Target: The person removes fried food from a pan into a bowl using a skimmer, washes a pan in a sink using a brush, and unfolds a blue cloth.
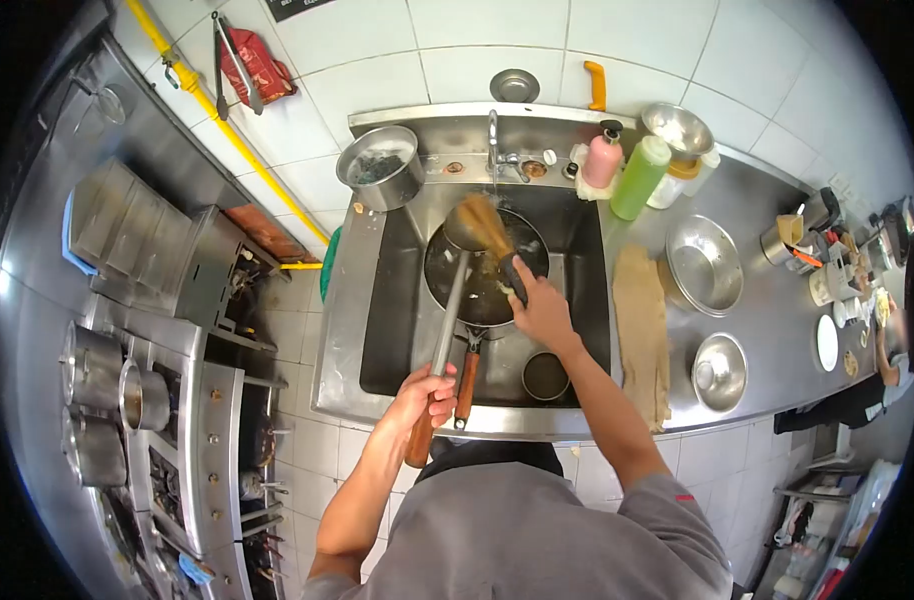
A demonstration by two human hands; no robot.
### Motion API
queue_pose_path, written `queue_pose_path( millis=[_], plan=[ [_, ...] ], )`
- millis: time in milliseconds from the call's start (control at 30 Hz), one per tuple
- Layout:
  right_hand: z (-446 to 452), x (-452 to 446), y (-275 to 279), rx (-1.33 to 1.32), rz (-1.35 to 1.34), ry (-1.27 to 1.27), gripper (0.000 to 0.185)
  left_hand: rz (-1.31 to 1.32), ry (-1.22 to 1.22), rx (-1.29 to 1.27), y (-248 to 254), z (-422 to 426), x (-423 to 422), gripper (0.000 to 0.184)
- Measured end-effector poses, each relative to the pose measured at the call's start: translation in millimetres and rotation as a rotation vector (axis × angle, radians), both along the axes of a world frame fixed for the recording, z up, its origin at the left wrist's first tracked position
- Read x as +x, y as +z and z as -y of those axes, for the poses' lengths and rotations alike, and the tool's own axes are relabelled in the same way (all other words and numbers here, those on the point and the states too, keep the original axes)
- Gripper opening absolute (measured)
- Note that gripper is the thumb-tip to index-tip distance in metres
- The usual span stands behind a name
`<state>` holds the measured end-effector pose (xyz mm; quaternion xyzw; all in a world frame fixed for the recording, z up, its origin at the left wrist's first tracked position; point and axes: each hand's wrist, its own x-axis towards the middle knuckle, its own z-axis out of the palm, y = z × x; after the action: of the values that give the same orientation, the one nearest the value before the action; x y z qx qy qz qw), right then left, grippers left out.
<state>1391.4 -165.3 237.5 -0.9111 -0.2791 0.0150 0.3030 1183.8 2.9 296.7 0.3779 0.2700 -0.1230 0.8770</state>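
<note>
My left hand (424,400) is wrapped round the long handle of a metal ladle (451,315), which has a wooden end. The ladle's bowl lies over a dark wok (530,238) in the sink. My right hand (543,308) grips the dark handle of a brush (489,228), whose tan bristles are blurred and touch or overlap the ladle's bowl. The wok holds murky water, and its wooden handle (468,382) points towards me. Beside it in the sink sits a small round dark bowl (546,376). The faucet (493,140) stands behind the wok.
A metal pot (380,168) stands at the sink's back left corner. Pink (602,160) and green (640,178) bottles are at the back right. A brown cloth (640,335) and metal bowls (704,265) lie on the right counter. A co-worker's arm (885,355) shows far right.
</note>
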Motion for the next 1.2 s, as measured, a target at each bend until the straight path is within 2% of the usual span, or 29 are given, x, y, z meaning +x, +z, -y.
queue_pose_path(
  millis=[167, 267, 367, 433, 500, 567, 633, 733, 767, 800, 967, 1033, 1100, 1167, 1200],
  plan=[
    [10.0, 15.1, 7.8, -0.068, 0.038, -0.040, 0.068, 0.013, -0.063, -0.114, -12.8, -3.6, 3.1, 0.022],
    [20.0, 4.3, 27.5, -0.171, 0.115, 0.154, 0.068, -0.022, -0.076, -0.124, -6.4, 2.2, 5.6, 0.020],
    [29.6, 24.9, 18.4, -0.147, 0.140, -0.012, 0.068, -0.038, -0.082, -0.202, -8.8, 0.4, 11.4, 0.018],
    [29.8, 15.8, 28.4, -0.220, 0.118, -0.012, 0.067, 0.020, -0.110, -0.217, -12.0, 5.4, 17.5, 0.017],
    [35.6, 10.9, 37.4, -0.255, 0.099, 0.149, 0.067, 0.018, -0.106, -0.264, -12.8, 4.8, 17.4, 0.016],
    [35.7, 19.7, 30.7, -0.280, 0.089, 0.091, 0.067, 0.015, -0.143, -0.166, -13.8, 2.2, 16.1, 0.016],
    [25.5, 18.0, 27.2, -0.230, 0.151, -0.079, 0.066, 0.016, -0.148, -0.175, -13.7, 1.7, 19.2, 0.016],
    [35.5, 15.5, 41.3, -0.270, 0.110, 0.063, 0.066, 0.010, -0.162, -0.189, -13.5, -0.4, 19.4, 0.017],
    [39.8, 15.2, 44.2, -0.287, 0.090, 0.132, 0.066, 0.022, -0.165, -0.091, -14.4, -4.4, 14.0, 0.017],
    [43.4, 20.3, 45.5, -0.271, 0.079, 0.036, 0.067, 0.038, -0.162, 0.006, -14.2, -7.2, 12.2, 0.018],
    [37.9, 0.7, 34.4, -0.291, 0.061, 0.120, 0.067, 0.004, -0.166, 0.017, -16.5, -7.2, 15.1, 0.021],
    [57.0, 22.4, 28.0, -0.319, 0.102, 0.060, 0.066, 0.006, -0.170, 0.223, -18.9, -16.0, 8.5, 0.020],
    [58.7, 31.5, 20.8, -0.215, 0.128, -0.012, 0.067, 0.012, -0.194, 0.249, -26.7, -20.7, 7.3, 0.022],
    [58.7, 28.3, 16.3, -0.068, 0.126, -0.259, 0.068, 0.035, -0.241, 0.295, -29.1, -17.3, 6.0, 0.023],
    [59.4, 22.2, 18.8, -0.025, 0.128, -0.273, 0.070, 0.048, -0.240, 0.287, -28.6, -16.1, 6.9, 0.022]
  ],
)
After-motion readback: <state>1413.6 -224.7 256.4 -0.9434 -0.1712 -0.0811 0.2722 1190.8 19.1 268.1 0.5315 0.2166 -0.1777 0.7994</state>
